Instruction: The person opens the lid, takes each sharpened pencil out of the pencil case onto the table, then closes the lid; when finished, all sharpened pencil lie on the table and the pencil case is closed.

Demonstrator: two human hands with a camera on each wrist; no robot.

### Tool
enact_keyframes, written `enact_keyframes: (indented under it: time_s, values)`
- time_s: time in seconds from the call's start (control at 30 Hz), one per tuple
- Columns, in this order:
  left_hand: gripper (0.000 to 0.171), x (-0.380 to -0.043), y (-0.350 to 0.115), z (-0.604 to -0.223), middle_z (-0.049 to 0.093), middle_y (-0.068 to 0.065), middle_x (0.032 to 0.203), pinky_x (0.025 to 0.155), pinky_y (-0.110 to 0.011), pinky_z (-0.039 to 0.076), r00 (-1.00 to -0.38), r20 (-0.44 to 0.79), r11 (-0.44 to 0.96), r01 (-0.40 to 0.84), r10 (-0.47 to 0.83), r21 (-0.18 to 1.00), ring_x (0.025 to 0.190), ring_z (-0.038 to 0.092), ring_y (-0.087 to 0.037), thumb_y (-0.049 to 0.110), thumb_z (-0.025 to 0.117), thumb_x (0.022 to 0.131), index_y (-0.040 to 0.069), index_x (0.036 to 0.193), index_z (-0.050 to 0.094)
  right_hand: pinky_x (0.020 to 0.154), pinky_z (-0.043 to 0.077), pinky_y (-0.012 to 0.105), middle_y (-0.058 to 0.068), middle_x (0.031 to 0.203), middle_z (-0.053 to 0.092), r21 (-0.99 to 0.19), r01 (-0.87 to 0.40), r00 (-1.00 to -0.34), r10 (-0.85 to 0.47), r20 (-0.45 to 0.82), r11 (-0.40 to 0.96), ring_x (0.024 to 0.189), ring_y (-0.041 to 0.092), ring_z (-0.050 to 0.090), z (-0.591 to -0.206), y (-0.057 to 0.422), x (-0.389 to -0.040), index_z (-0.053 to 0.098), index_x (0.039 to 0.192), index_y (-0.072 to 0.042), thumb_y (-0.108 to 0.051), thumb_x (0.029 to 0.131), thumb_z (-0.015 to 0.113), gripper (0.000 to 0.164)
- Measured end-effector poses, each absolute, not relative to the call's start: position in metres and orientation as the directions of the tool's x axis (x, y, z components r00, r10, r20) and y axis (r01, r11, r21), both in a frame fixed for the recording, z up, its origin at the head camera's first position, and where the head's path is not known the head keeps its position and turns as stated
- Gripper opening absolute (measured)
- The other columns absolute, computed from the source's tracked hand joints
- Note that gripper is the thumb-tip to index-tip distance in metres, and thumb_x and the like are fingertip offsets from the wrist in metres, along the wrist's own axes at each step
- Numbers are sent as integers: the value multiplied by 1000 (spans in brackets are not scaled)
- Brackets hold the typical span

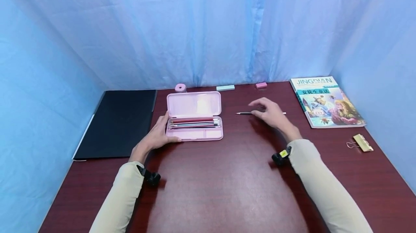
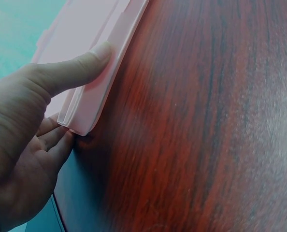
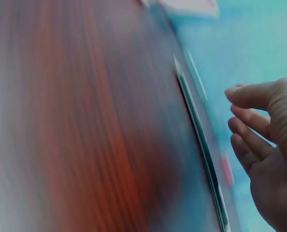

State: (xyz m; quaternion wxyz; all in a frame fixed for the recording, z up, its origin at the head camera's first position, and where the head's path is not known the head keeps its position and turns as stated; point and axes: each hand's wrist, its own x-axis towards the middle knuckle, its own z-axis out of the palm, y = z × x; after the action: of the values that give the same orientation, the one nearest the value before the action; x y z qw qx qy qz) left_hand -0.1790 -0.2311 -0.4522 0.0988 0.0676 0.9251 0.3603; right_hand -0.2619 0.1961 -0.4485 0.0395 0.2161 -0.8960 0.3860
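Note:
An open pink pencil case (image 1: 186,134) lies on the table with its lid raised at the back. Several pencils (image 1: 195,122) lie side by side in its long rear compartment. My left hand (image 1: 157,135) holds the case at its left end; in the left wrist view the thumb presses the front wall and the other fingers lie round the end. A single dark pencil (image 1: 243,113) rests on the table to the right of the case, tip pointing left. Above it hovers my right hand (image 1: 273,113), fingers loosely bent and holding nothing; the right wrist view shows the pencil (image 3: 200,135) apart from the fingers.
Behind the case stand a pink sharpener (image 1: 180,88), a pale blue box-like strip (image 1: 225,88) and a pink eraser (image 1: 261,85). A black folder (image 1: 120,124) lies left. At right are a book (image 1: 328,105) and a gold binder clip (image 1: 363,143). Blue curtains enclose the table.

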Motion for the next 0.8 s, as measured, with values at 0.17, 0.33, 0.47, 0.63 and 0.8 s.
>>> enact_keyframes:
  time_s: [0.17,0.33,0.47,0.63,0.8]
  values:
    - [122,-179,-231,-453,21,-10,145,105,-54,24,-970,-133,739,62,202,671,127,27,-26,51,78,64,21,149,-4,89,43,37,4,107,61,-732,-469,-859,-448,248,494,100,20,56,-451,138,-254,64,110,-10,-14,82,70,29]
    - [121,-179,-232,-452,20,-9,146,106,-53,24,-971,-137,741,57,198,669,127,27,-26,52,77,64,22,149,-4,87,46,36,7,104,61,-773,-476,-827,-513,231,420,96,20,58,-455,96,-246,63,109,-6,-11,81,69,29]
    - [121,-179,-232,-451,20,-10,146,106,-53,24,-970,-137,742,59,200,668,127,27,-26,53,77,64,22,149,-5,86,46,34,7,102,61,-733,-538,-780,-576,245,416,95,18,56,-455,75,-243,63,106,-6,-8,82,68,25]
    - [121,-180,-232,-451,21,-9,145,106,-51,24,-971,-130,744,64,201,665,127,27,-25,53,77,64,21,149,-4,85,46,32,6,101,62,-636,-612,-730,-645,226,470,94,18,56,-454,57,-240,63,105,-4,-6,82,67,23]
    - [120,-178,-231,-450,20,-9,146,106,-51,24,-970,-136,738,58,200,672,128,26,-25,50,77,66,21,149,-4,81,48,29,6,95,63,-593,-624,-715,-678,171,509,88,16,58,-450,50,-236,65,103,-3,-3,83,65,20]
